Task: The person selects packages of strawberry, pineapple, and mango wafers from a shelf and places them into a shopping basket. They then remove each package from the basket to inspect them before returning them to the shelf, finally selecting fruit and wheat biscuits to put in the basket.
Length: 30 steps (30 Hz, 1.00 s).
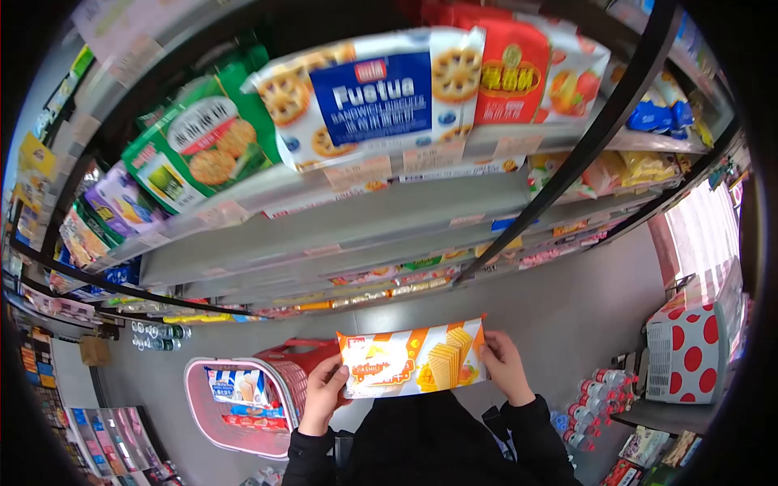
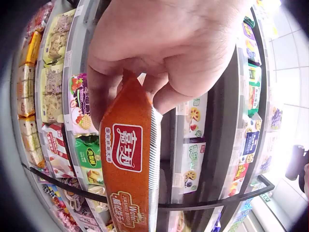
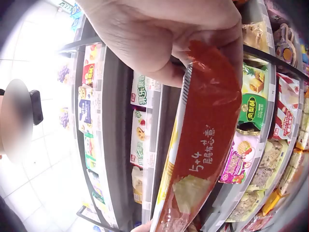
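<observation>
Currently left hand point(image 1: 322, 395) and right hand point(image 1: 507, 369) pinch the 2 ends of the orange-and-white wafer pack point(image 1: 413, 361), outside the pink basket point(image 1: 193, 405); other packs point(image 1: 241, 387) already in, this 1 not.

Shop interior, snack aisle. Tiered metal shelving point(image 1: 324, 231), price labels point(image 1: 356, 175) along the edges; packaged biscuits, including Fustua sandwich biscuits point(image 1: 373, 97); pink plastic shopping basket point(image 1: 197, 405) holding packets; bottled drinks point(image 1: 596, 401) grouped on a grey floor point(image 1: 559, 312).
</observation>
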Each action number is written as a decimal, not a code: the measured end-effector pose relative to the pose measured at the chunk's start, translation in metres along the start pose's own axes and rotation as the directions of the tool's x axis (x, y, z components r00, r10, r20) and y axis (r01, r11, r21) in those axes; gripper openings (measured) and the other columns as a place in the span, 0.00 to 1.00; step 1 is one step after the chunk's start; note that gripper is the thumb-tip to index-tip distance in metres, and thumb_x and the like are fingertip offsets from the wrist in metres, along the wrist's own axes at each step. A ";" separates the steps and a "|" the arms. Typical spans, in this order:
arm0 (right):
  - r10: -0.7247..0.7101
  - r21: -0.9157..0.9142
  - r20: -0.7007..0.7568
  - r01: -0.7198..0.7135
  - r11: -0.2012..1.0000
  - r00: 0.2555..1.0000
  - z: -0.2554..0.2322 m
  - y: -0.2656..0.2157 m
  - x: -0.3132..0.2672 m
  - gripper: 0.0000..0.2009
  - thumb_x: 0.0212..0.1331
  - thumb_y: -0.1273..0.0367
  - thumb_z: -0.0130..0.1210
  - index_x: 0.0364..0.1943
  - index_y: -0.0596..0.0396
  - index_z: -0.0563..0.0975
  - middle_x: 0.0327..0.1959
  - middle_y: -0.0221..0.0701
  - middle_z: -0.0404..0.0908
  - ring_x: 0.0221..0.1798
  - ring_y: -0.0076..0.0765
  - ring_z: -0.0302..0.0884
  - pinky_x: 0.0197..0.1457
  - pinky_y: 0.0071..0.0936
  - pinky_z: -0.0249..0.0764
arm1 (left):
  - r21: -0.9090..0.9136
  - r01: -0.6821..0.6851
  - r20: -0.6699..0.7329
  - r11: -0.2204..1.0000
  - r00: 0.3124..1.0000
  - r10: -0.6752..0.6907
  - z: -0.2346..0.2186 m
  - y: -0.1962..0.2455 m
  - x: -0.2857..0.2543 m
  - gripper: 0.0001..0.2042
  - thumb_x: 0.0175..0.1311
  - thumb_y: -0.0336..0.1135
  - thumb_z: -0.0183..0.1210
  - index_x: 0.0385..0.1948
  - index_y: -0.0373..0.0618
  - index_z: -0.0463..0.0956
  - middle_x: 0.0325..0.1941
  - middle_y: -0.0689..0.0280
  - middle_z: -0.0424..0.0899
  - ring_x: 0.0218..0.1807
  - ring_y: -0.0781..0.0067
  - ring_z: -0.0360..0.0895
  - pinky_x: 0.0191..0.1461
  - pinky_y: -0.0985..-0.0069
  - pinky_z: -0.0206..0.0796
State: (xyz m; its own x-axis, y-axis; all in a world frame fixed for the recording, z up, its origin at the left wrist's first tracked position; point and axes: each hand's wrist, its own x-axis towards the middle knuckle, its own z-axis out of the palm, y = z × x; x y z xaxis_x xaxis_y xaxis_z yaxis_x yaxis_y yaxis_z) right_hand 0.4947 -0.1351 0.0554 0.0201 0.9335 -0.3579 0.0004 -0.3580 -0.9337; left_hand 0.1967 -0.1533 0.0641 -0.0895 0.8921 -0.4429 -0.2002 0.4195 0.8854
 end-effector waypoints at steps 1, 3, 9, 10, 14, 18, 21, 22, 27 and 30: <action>-0.020 -0.023 0.001 0.020 1.000 1.000 -0.001 -0.002 -0.001 0.11 0.54 0.75 0.44 0.42 0.63 0.65 0.38 0.37 0.74 0.39 0.24 0.71 0.41 0.19 0.67 | 0.006 0.044 0.014 0.999 0.999 -0.044 0.002 0.012 -0.004 0.15 0.58 0.29 0.50 0.46 0.34 0.67 0.39 0.64 0.76 0.39 0.78 0.72 0.42 0.82 0.65; -0.070 -0.032 0.003 0.070 0.997 0.998 -0.002 -0.012 -0.004 0.11 0.54 0.75 0.44 0.42 0.63 0.65 0.38 0.37 0.74 0.39 0.25 0.71 0.40 0.19 0.67 | 0.013 0.005 0.002 1.000 1.000 -0.005 0.000 0.016 -0.004 0.15 0.57 0.29 0.51 0.45 0.33 0.67 0.39 0.64 0.75 0.41 0.79 0.71 0.44 0.83 0.63; -0.083 -0.088 0.084 0.090 0.992 0.993 -0.004 -0.015 -0.009 0.11 0.54 0.76 0.43 0.41 0.63 0.63 0.36 0.37 0.74 0.37 0.24 0.72 0.37 0.20 0.68 | 0.121 -0.036 0.035 0.992 0.999 0.032 -0.009 0.032 -0.005 0.16 0.57 0.33 0.52 0.44 0.35 0.69 0.29 0.69 0.75 0.26 0.86 0.67 0.26 0.87 0.59; -0.081 -0.057 0.082 0.086 0.995 0.993 0.001 -0.022 -0.012 0.10 0.53 0.78 0.41 0.40 0.61 0.63 0.35 0.33 0.74 0.37 0.22 0.71 0.38 0.17 0.66 | 0.160 -0.065 0.047 0.985 0.997 0.058 -0.012 0.031 -0.005 0.16 0.56 0.34 0.53 0.45 0.35 0.69 0.28 0.69 0.75 0.25 0.86 0.66 0.24 0.87 0.58; -0.091 -0.045 0.112 0.097 0.994 0.990 0.002 -0.019 -0.011 0.09 0.54 0.76 0.43 0.40 0.61 0.64 0.31 0.32 0.74 0.26 0.17 0.69 0.24 0.13 0.62 | 0.191 -0.178 0.087 0.965 0.983 0.163 -0.019 0.027 -0.008 0.17 0.56 0.34 0.53 0.46 0.35 0.68 0.32 0.66 0.75 0.28 0.84 0.68 0.28 0.86 0.61; -0.056 -0.177 0.103 0.074 0.981 0.993 0.005 -0.031 -0.013 0.10 0.54 0.76 0.41 0.41 0.61 0.63 0.31 0.33 0.74 0.31 0.21 0.71 0.29 0.16 0.66 | 0.261 -0.209 0.101 0.943 0.977 0.188 -0.020 0.034 -0.017 0.17 0.56 0.34 0.52 0.46 0.36 0.68 0.39 0.63 0.76 0.35 0.82 0.70 0.36 0.84 0.63; -0.092 -0.193 0.108 0.111 0.975 0.990 0.002 -0.034 -0.009 0.10 0.54 0.77 0.41 0.40 0.63 0.64 0.32 0.33 0.74 0.32 0.22 0.71 0.33 0.17 0.67 | 0.218 -0.240 0.109 0.946 0.969 0.221 -0.012 0.052 -0.025 0.17 0.57 0.35 0.52 0.46 0.36 0.68 0.33 0.69 0.76 0.28 0.87 0.67 0.28 0.87 0.60; -0.093 -0.198 0.126 0.117 0.973 0.988 0.005 -0.039 -0.010 0.10 0.54 0.77 0.41 0.40 0.63 0.64 0.32 0.33 0.74 0.32 0.22 0.71 0.33 0.17 0.67 | 0.202 -0.222 0.119 0.954 0.972 0.202 -0.010 0.062 -0.031 0.17 0.57 0.35 0.52 0.47 0.37 0.68 0.30 0.70 0.75 0.25 0.88 0.66 0.25 0.87 0.59; -0.127 -0.209 0.116 0.150 0.966 0.985 0.005 -0.046 -0.014 0.10 0.54 0.78 0.40 0.41 0.63 0.65 0.32 0.33 0.74 0.32 0.21 0.71 0.36 0.17 0.66 | 0.153 -0.308 0.133 0.939 0.948 0.289 -0.015 0.050 -0.024 0.16 0.57 0.35 0.51 0.47 0.38 0.68 0.28 0.71 0.74 0.23 0.89 0.64 0.23 0.88 0.57; -0.192 -0.163 0.122 0.210 0.964 0.974 0.008 -0.045 -0.017 0.09 0.54 0.77 0.40 0.40 0.62 0.65 0.31 0.32 0.74 0.32 0.21 0.71 0.35 0.17 0.66 | 0.187 -0.346 0.147 0.919 0.935 0.322 -0.016 0.053 -0.027 0.16 0.57 0.34 0.51 0.47 0.38 0.68 0.30 0.70 0.75 0.25 0.89 0.65 0.25 0.87 0.59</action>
State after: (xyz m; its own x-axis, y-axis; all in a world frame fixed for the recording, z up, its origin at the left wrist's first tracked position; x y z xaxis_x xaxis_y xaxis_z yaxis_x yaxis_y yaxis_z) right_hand 0.4867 -0.1341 0.1037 -0.1027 0.9800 -0.1706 0.1676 -0.1520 -0.9741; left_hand 0.1731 -0.1582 0.1207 -0.0048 0.9941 -0.1084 0.0294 0.1084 0.9937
